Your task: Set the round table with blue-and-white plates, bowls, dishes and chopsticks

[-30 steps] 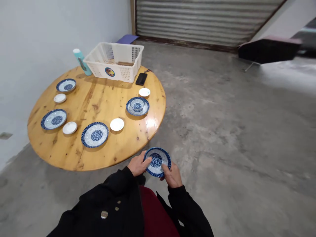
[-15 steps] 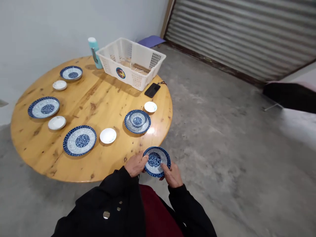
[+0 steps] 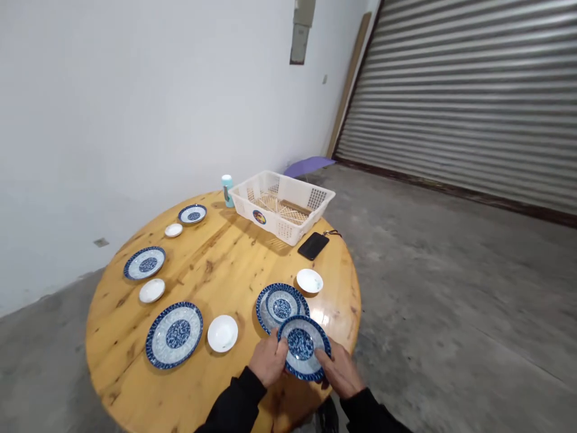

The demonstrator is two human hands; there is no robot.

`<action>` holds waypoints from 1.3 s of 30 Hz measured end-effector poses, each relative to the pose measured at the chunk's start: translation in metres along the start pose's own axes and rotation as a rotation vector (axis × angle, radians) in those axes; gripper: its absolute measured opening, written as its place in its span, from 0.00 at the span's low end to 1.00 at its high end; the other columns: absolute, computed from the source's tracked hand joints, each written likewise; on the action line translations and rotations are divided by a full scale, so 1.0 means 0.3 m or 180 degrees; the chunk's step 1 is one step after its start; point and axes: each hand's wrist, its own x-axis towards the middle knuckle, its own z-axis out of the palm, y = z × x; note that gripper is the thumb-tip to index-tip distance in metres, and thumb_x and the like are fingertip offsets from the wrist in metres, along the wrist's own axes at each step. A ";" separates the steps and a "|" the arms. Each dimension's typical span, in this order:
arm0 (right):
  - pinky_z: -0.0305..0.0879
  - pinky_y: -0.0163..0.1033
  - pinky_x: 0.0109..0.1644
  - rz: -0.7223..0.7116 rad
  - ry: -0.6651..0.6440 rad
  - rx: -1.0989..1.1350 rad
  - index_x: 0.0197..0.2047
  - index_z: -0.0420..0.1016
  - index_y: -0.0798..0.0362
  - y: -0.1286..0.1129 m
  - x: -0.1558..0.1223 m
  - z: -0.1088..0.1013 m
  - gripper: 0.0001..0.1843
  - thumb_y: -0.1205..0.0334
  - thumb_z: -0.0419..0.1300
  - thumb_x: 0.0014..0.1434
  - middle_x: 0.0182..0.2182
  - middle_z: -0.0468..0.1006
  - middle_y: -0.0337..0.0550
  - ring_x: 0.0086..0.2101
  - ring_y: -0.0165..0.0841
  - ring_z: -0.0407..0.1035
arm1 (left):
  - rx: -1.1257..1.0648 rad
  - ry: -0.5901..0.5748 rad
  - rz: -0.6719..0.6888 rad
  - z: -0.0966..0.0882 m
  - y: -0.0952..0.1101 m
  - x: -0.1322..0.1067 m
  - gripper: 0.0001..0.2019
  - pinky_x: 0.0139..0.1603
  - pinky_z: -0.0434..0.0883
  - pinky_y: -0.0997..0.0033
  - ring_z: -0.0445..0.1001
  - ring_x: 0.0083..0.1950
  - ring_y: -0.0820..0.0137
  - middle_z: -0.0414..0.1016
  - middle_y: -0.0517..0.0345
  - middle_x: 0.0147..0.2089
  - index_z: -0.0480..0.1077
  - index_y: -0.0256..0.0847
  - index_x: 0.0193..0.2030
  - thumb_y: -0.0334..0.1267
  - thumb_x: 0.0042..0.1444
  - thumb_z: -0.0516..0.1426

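I hold a blue-and-white patterned bowl with both hands above the near right part of the round wooden table. My left hand grips its left rim with thumb on top. My right hand grips its right rim. Just behind the held bowl sits a blue-and-white plate with a small bowl on it.
On the table lie three more blue-and-white plates, several small white dishes, a black phone, a white plastic basket and a teal bottle. A white wall runs on the left, a roller shutter on the right, grey concrete floor around.
The view has lifted and moved closer to the table. The bowl in both hands has gone from beside the table's edge to above the tabletop, close to the stacked plate and bowl.
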 end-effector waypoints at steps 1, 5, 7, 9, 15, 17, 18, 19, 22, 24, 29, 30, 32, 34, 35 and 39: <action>0.64 0.33 0.20 -0.0002 -0.0047 -0.0071 0.40 0.72 0.55 -0.019 0.027 -0.009 0.17 0.53 0.52 0.54 0.23 0.77 0.42 0.19 0.34 0.71 | 0.0041 0.0070 -0.0052 -0.008 0.006 0.015 0.24 0.54 0.67 0.58 0.77 0.52 0.52 0.79 0.37 0.49 0.67 0.33 0.57 0.43 0.65 0.40; 0.62 0.32 0.19 0.0028 -0.0216 -0.0346 0.38 0.70 0.55 -0.092 0.134 -0.051 0.11 0.61 0.51 0.53 0.18 0.74 0.39 0.17 0.34 0.71 | 0.0118 0.0316 -0.0270 -0.030 0.039 0.083 0.25 0.54 0.68 0.56 0.78 0.52 0.51 0.79 0.35 0.47 0.67 0.30 0.58 0.43 0.64 0.42; 0.61 0.32 0.19 0.0016 -0.0341 -0.0511 0.38 0.69 0.55 -0.121 0.189 -0.073 0.10 0.63 0.51 0.53 0.16 0.72 0.37 0.16 0.34 0.70 | 0.0016 0.0321 -0.0458 -0.038 0.060 0.115 0.25 0.51 0.69 0.58 0.80 0.45 0.54 0.80 0.40 0.39 0.67 0.31 0.59 0.43 0.64 0.42; 0.62 0.32 0.21 -0.0049 -0.0500 -0.0720 0.39 0.70 0.55 -0.146 0.241 -0.094 0.10 0.64 0.51 0.54 0.14 0.71 0.36 0.15 0.33 0.69 | -0.0019 0.0350 -0.0660 -0.044 0.080 0.141 0.24 0.48 0.70 0.60 0.80 0.38 0.56 0.80 0.44 0.33 0.67 0.31 0.58 0.42 0.65 0.42; 0.67 0.34 0.33 -0.0343 -0.0885 -0.1358 0.43 0.73 0.57 -0.179 0.357 -0.138 0.14 0.65 0.50 0.57 0.13 0.69 0.35 0.20 0.34 0.72 | 0.0299 0.0608 -0.1084 -0.022 0.106 0.207 0.22 0.49 0.70 0.60 0.80 0.44 0.56 0.81 0.43 0.42 0.67 0.33 0.58 0.39 0.64 0.43; 0.68 0.36 0.37 -0.0327 -0.0989 -0.1532 0.50 0.72 0.58 -0.177 0.379 -0.151 0.19 0.65 0.50 0.58 0.15 0.71 0.36 0.22 0.35 0.73 | 0.0413 0.0678 -0.1216 0.001 0.110 0.224 0.22 0.51 0.70 0.59 0.79 0.49 0.54 0.80 0.42 0.47 0.66 0.35 0.60 0.39 0.64 0.44; 0.68 0.37 0.39 -0.0331 -0.1023 -0.1626 0.54 0.71 0.59 -0.174 0.388 -0.158 0.21 0.64 0.51 0.58 0.17 0.73 0.37 0.24 0.36 0.74 | 0.0470 0.0717 -0.1283 0.013 0.112 0.230 0.23 0.52 0.70 0.58 0.78 0.51 0.53 0.80 0.41 0.48 0.65 0.35 0.62 0.39 0.64 0.44; 0.68 0.37 0.41 -0.0336 -0.1048 -0.1728 0.58 0.68 0.59 -0.171 0.397 -0.164 0.24 0.64 0.51 0.59 0.19 0.75 0.38 0.26 0.37 0.75 | 0.0514 0.0759 -0.1338 0.025 0.116 0.236 0.23 0.52 0.69 0.57 0.78 0.52 0.52 0.80 0.41 0.50 0.63 0.35 0.63 0.40 0.64 0.44; 0.68 0.38 0.45 -0.0324 -0.1134 -0.2048 0.67 0.59 0.60 -0.160 0.425 -0.174 0.32 0.63 0.52 0.60 0.27 0.80 0.43 0.33 0.40 0.77 | 0.0558 0.0901 -0.1418 0.054 0.123 0.248 0.25 0.54 0.69 0.57 0.77 0.54 0.51 0.79 0.42 0.52 0.59 0.36 0.66 0.40 0.64 0.44; 0.67 0.39 0.46 -0.0294 -0.1240 -0.2267 0.69 0.55 0.61 -0.158 0.442 -0.174 0.34 0.61 0.52 0.61 0.32 0.82 0.47 0.37 0.41 0.77 | 0.0577 0.0941 -0.1492 0.067 0.122 0.253 0.25 0.54 0.69 0.57 0.76 0.55 0.52 0.78 0.42 0.53 0.58 0.36 0.67 0.39 0.64 0.45; 0.66 0.40 0.50 -0.0360 -0.1434 -0.2763 0.68 0.58 0.63 -0.164 0.465 -0.164 0.33 0.59 0.52 0.62 0.45 0.81 0.56 0.48 0.43 0.75 | 0.0731 0.0722 -0.1757 0.086 0.109 0.258 0.26 0.51 0.70 0.57 0.78 0.52 0.51 0.79 0.41 0.51 0.56 0.37 0.69 0.41 0.65 0.44; 0.66 0.40 0.51 -0.0407 -0.1434 -0.2842 0.68 0.58 0.63 -0.164 0.467 -0.161 0.33 0.59 0.52 0.62 0.48 0.80 0.57 0.50 0.44 0.74 | 0.0769 0.0699 -0.1783 0.088 0.107 0.259 0.27 0.50 0.70 0.56 0.78 0.52 0.50 0.79 0.40 0.50 0.56 0.37 0.69 0.41 0.65 0.44; 0.66 0.42 0.52 -0.0502 -0.1419 -0.2956 0.68 0.59 0.63 -0.163 0.470 -0.157 0.32 0.59 0.52 0.62 0.51 0.78 0.59 0.52 0.45 0.73 | 0.0834 0.0697 -0.1808 0.088 0.104 0.261 0.27 0.50 0.70 0.55 0.78 0.52 0.49 0.79 0.40 0.50 0.56 0.36 0.69 0.41 0.65 0.44; 0.65 0.43 0.53 -0.0573 -0.1408 -0.3009 0.67 0.59 0.64 -0.164 0.473 -0.155 0.32 0.59 0.52 0.62 0.51 0.78 0.60 0.53 0.47 0.72 | 0.0868 0.0742 -0.1804 0.085 0.106 0.263 0.26 0.51 0.70 0.55 0.78 0.53 0.50 0.79 0.39 0.50 0.57 0.37 0.69 0.41 0.65 0.45; 0.65 0.44 0.53 -0.0593 -0.1407 -0.3022 0.67 0.60 0.64 -0.165 0.474 -0.155 0.32 0.58 0.53 0.62 0.50 0.78 0.61 0.52 0.47 0.73 | 0.0868 0.0762 -0.1789 0.082 0.107 0.263 0.26 0.52 0.70 0.56 0.77 0.53 0.50 0.79 0.39 0.50 0.57 0.37 0.68 0.41 0.65 0.45; 0.67 0.46 0.50 -0.0708 -0.1321 -0.3017 0.60 0.67 0.62 -0.172 0.478 -0.168 0.27 0.53 0.52 0.64 0.45 0.80 0.62 0.48 0.49 0.75 | 0.0806 0.0797 -0.1714 0.071 0.101 0.259 0.26 0.54 0.69 0.54 0.77 0.54 0.49 0.79 0.37 0.51 0.58 0.36 0.68 0.43 0.66 0.44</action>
